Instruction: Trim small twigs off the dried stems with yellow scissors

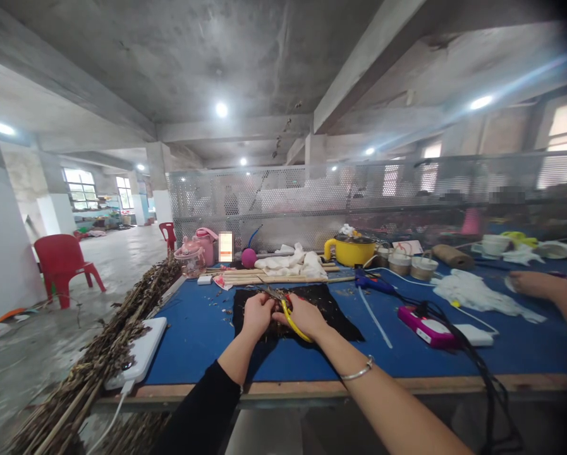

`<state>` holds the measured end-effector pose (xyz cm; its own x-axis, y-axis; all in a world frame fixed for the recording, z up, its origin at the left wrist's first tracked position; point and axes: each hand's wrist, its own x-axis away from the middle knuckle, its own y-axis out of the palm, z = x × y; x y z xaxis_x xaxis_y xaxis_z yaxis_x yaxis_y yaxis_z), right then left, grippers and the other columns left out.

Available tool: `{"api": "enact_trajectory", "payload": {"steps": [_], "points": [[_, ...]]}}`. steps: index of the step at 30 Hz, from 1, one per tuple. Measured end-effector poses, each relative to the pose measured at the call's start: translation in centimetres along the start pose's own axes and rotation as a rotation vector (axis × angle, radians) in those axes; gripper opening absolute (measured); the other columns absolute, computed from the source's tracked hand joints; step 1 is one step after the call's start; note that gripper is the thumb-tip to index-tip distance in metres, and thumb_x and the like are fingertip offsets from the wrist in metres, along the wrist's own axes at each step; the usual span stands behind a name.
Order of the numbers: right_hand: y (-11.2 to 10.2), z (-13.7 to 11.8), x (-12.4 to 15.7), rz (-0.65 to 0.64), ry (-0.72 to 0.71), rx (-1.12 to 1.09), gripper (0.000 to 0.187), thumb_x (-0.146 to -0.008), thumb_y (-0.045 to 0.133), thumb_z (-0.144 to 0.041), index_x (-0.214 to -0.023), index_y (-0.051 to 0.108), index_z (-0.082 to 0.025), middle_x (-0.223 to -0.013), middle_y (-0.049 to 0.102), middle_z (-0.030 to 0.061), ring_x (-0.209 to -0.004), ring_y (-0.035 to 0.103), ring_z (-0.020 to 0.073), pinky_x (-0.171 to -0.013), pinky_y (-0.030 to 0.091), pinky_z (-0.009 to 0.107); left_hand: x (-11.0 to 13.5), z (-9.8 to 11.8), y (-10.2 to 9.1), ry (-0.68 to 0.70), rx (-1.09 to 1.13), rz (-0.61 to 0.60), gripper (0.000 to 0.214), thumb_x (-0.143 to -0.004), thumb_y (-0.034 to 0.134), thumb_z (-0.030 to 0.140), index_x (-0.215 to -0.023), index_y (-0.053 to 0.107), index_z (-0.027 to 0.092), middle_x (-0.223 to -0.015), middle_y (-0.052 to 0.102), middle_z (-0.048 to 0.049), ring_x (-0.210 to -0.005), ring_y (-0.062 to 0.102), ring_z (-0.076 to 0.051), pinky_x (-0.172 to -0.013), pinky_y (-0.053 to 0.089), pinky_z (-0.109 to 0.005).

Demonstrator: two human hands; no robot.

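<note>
Over a black cloth [344, 316] at the middle of the blue table, my two hands are close together. My right hand [306, 316] is closed on yellow-handled scissors [293, 325], whose metal blades point away and to the left. My left hand [257, 313] is pinched beside the blades; whatever is between its fingertips is too small and covered to name. Brown dry scraps lie on the cloth under and around both hands.
Wooden sticks [283, 279] and a white cloth [292, 262] lie behind. A yellow pot [354, 251], a blue glue gun [375, 282] and a magenta box [428, 327] stand rightward. Dried stalks [107, 347] flank the left edge by a white power bank [145, 347]. Another person's arm [543, 285] reaches in.
</note>
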<state>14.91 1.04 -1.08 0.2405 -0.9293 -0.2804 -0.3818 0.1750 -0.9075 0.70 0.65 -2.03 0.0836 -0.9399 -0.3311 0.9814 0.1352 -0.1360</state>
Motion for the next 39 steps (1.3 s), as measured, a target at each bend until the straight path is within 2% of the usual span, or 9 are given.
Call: {"api": "enact_trajectory", "payload": {"steps": [6,17,23,27,32,39], "points": [[-0.42,-0.32,0.05,0.015,0.019,-0.017,0.054,-0.067,0.047,-0.065,-0.094,0.052,-0.018,-0.09,0.063,0.0095,-0.085,0.059,0.0252,-0.065,0.038,0.028,0.38,0.48,0.31,-0.102,0.013,0.02,0.019,-0.073,0.048,0.025,-0.072,0.062,0.012,-0.061,0.06,-0.003,-0.043,0.046,-0.008,-0.039,0.037,-0.018],[-0.84,-0.54,0.21,-0.029,0.03,-0.057,0.052,-0.065,0.048,-0.067,-0.089,0.057,-0.021,-0.086,0.064,0.0083,-0.081,0.06,0.0227,-0.062,0.038,0.026,0.54,0.63,0.28,-0.112,-0.006,-0.008,0.021,-0.076,0.044,0.028,-0.07,0.058,0.013,-0.066,0.062,-0.0042,-0.045,0.05,-0.008,-0.04,0.039,-0.017],[-0.91,-0.59,0.2,-0.007,-0.002,-0.049,0.048,-0.068,0.044,-0.067,-0.082,0.06,-0.024,-0.082,0.065,0.0063,-0.08,0.06,0.0225,-0.061,0.037,0.026,0.59,1.1,0.22,-0.153,-0.004,0.016,0.021,-0.078,0.042,0.028,-0.08,0.058,0.015,-0.073,0.063,-0.005,-0.051,0.053,-0.01,-0.042,0.041,-0.017],[-0.41,-0.35,0.08,0.036,0.009,0.014,0.052,-0.065,0.047,-0.067,-0.088,0.056,-0.021,-0.084,0.064,0.0073,-0.08,0.06,0.0243,-0.063,0.038,0.028,0.51,0.98,0.26,-0.164,-0.007,0.025,0.023,-0.079,0.04,0.03,-0.085,0.056,0.015,-0.077,0.063,-0.0059,-0.048,0.052,-0.009,-0.04,0.04,-0.017],[-0.05,0.01,0.01,0.036,-0.011,-0.002,0.055,-0.065,0.049,-0.066,-0.095,0.051,-0.019,-0.088,0.063,0.008,-0.085,0.059,0.0245,-0.065,0.038,0.028,0.63,0.95,0.41,-0.184,-0.017,-0.021,0.02,-0.078,0.042,0.029,-0.079,0.056,0.015,-0.076,0.063,-0.0057,-0.047,0.05,-0.009,-0.04,0.04,-0.017],[-0.6,-0.23,0.07,-0.008,0.021,-0.028,0.055,-0.067,0.049,-0.064,-0.097,0.05,-0.018,-0.091,0.063,0.01,-0.086,0.059,0.0254,-0.066,0.038,0.028,0.86,1.1,0.48,-0.115,0.022,-0.077,0.018,-0.075,0.046,0.029,-0.079,0.058,0.016,-0.074,0.063,-0.0043,-0.049,0.052,-0.01,-0.041,0.042,-0.019]]}}
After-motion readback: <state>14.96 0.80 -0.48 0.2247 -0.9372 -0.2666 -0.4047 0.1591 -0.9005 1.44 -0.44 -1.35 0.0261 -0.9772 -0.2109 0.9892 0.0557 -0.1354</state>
